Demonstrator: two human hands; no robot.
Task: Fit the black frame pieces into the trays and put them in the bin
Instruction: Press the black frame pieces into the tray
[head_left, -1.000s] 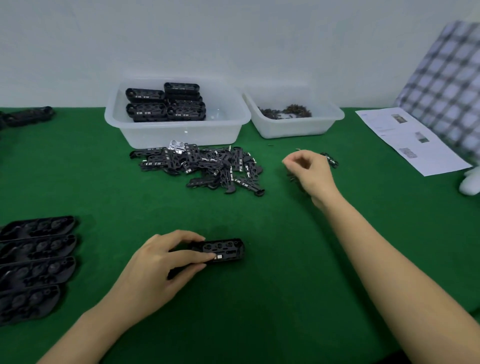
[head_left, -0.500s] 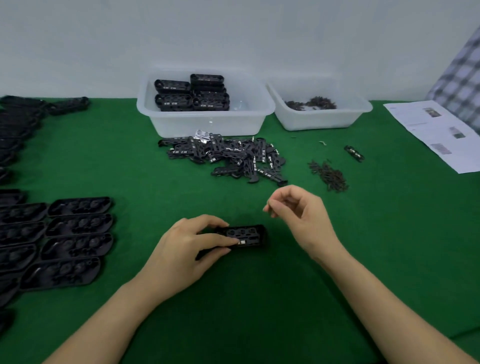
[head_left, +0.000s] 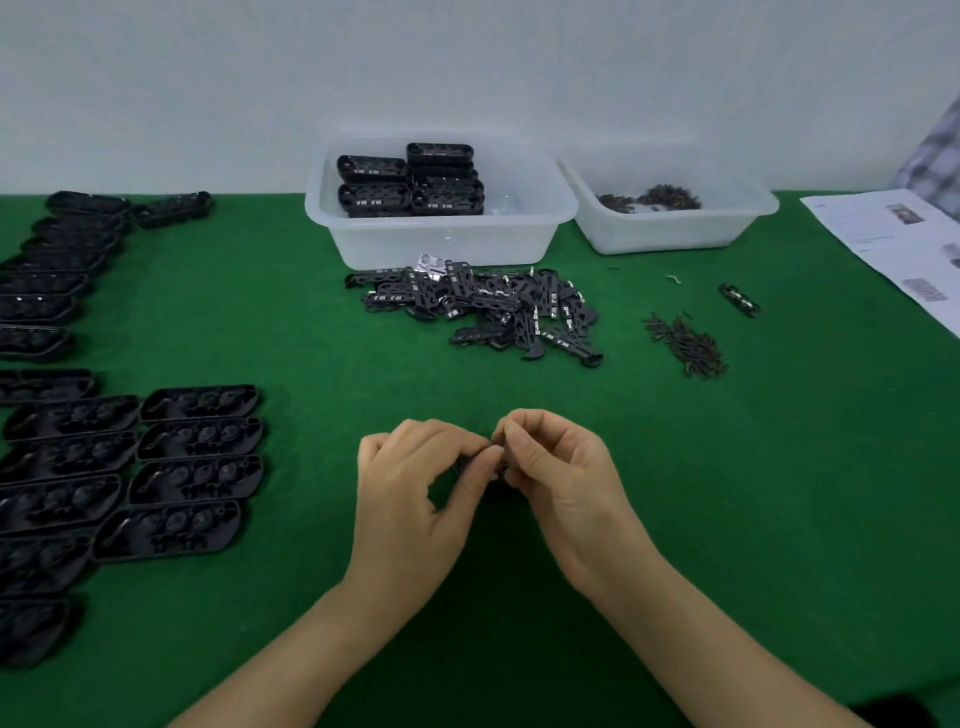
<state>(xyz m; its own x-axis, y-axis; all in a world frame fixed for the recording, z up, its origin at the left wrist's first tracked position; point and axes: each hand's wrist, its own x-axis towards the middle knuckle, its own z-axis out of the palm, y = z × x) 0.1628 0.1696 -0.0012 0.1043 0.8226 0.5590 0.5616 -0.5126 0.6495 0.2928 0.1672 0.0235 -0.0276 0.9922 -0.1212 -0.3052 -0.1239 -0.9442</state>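
right hand (head_left: 558, 470) joined left hand (head_left: 415, 483); tray (head_left: 480, 464) now covered

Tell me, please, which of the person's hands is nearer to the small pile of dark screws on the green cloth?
The right hand. The screw pile lies beyond it and to its right, apart from it. The left hand lies further left, on the far side of the right hand.

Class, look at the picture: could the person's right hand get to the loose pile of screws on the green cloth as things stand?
Probably yes: bare green cloth lies between the right hand and the pile of screws, but its fingers are busy at the tray.
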